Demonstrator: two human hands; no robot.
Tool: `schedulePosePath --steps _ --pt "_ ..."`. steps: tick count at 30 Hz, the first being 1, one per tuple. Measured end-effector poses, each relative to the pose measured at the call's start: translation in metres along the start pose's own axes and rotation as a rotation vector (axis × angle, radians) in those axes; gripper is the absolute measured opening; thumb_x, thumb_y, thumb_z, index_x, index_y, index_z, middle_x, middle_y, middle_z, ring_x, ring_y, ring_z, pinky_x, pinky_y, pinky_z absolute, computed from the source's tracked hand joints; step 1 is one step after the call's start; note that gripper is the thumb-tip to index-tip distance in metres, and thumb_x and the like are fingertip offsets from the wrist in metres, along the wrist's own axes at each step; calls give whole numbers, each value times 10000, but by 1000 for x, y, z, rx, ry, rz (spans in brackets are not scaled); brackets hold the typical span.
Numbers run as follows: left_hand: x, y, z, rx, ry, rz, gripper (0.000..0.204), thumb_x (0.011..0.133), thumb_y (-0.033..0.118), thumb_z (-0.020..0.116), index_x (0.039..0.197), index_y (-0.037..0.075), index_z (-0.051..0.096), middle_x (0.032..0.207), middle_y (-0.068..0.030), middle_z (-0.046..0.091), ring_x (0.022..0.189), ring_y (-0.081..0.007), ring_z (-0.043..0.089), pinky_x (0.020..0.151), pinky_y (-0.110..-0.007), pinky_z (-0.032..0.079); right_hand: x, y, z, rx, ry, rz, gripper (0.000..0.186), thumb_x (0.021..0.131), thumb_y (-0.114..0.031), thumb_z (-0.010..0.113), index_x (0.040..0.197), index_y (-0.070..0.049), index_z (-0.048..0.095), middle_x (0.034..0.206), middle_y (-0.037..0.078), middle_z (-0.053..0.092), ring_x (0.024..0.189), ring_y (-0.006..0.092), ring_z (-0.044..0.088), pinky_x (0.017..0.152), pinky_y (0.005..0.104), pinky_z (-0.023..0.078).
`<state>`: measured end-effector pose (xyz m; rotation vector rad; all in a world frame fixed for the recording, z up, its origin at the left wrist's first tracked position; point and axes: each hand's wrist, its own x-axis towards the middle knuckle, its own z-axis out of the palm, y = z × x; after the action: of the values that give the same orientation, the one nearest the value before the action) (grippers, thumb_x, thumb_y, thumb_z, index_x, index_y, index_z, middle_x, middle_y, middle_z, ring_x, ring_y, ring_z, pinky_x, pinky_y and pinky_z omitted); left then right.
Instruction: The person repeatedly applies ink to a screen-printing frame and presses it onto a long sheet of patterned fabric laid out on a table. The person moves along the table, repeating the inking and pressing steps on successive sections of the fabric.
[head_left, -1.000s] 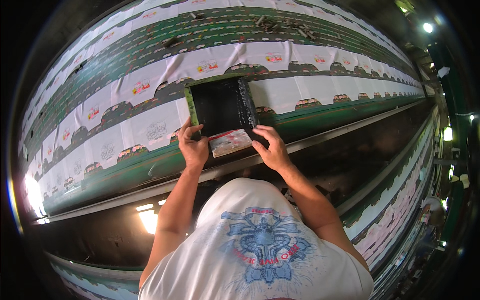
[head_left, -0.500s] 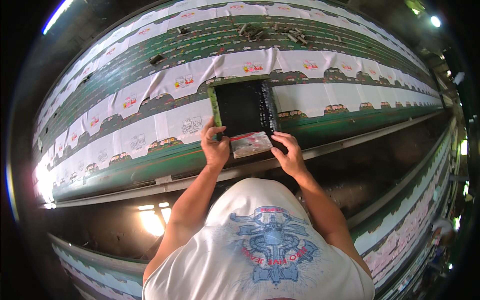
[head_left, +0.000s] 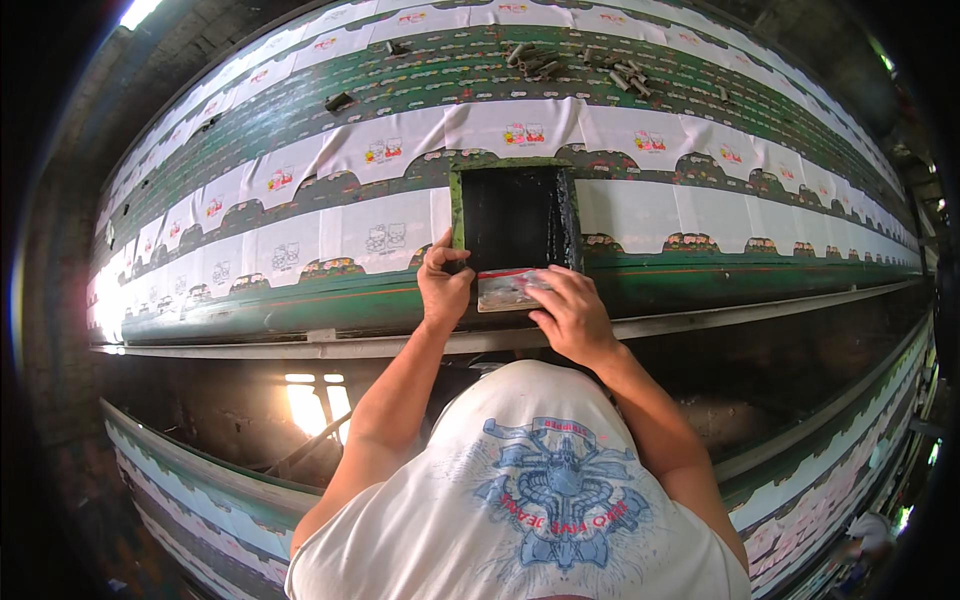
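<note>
A printing screen (head_left: 512,215) with a green-edged frame and a black, inked face lies over white cloth at the front of the long green table. At its near edge sits a flat, pale, smeared panel (head_left: 500,292) with a red strip along its top. My left hand (head_left: 445,283) grips the frame's near left corner, thumb and fingers closed. Over the right part of the panel, my right hand (head_left: 572,312) has its fingers bent and pressed on it, the thumb near its lower edge. Wet black ink glistens along the screen's right side.
White cloth pieces (head_left: 625,215) with printed cartoon figures run in rows along the green table (head_left: 250,325). Dark roll-shaped pieces (head_left: 535,62) lie farther back. A pale rail (head_left: 680,325) edges the table near me. Another cloth-covered table (head_left: 200,500) stands behind me.
My right hand has shifted from the panel's right edge onto its top, its fingers now bent over it. My left hand stays at the frame corner. The whole view has shifted slightly.
</note>
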<state>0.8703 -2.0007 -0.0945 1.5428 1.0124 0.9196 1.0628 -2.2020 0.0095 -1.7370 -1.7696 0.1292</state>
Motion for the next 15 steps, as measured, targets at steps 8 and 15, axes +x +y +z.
schedulePosePath --steps 8,15 --pt "-1 28 0 266 -19 45 541 807 -37 769 1336 68 802 1553 -188 693 1422 -399 645 1233 -468 505 58 17 -1 -148 -429 -100 319 963 -50 681 1265 -61 783 1197 120 745 1145 334 711 1036 488 570" --pt "7 68 -13 911 -153 431 432 945 81 718 1370 43 783 1231 -141 754 1204 -363 658 1052 -511 513 142 77 -12 -57 -535 48 301 944 -20 698 1210 -92 819 1147 143 755 1176 380 706 1061 503 573"
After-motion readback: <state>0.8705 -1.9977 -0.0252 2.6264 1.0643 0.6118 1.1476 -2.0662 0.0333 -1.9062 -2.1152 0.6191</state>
